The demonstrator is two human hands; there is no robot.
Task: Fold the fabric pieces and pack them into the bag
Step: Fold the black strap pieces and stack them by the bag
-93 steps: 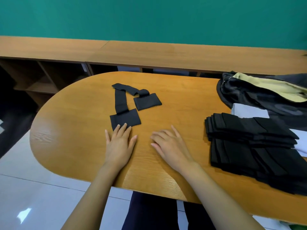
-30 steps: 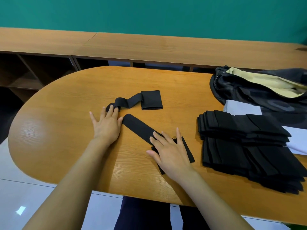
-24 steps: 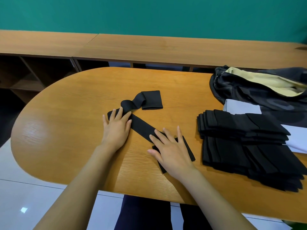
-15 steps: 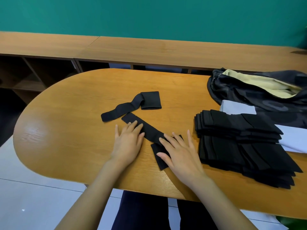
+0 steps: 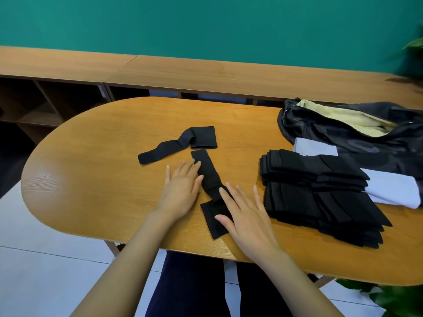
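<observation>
black fabric strip [image 5: 207, 173] touched by left hand [image 5: 180, 189] and right hand [image 5: 248, 217].

- You face a teal wall [image 5: 206, 24] across the far side.
- Below it a long wooden counter [image 5: 229, 74] runs left to right, with dark open cubbies [image 5: 57, 99] under its left part.
- You work at an oval wooden table [image 5: 103, 179]; light glares on its left end.
- The pale tiled floor [image 5: 45, 271] shows near left.
- Green plant leaves [image 5: 398, 296] sit near right.
</observation>
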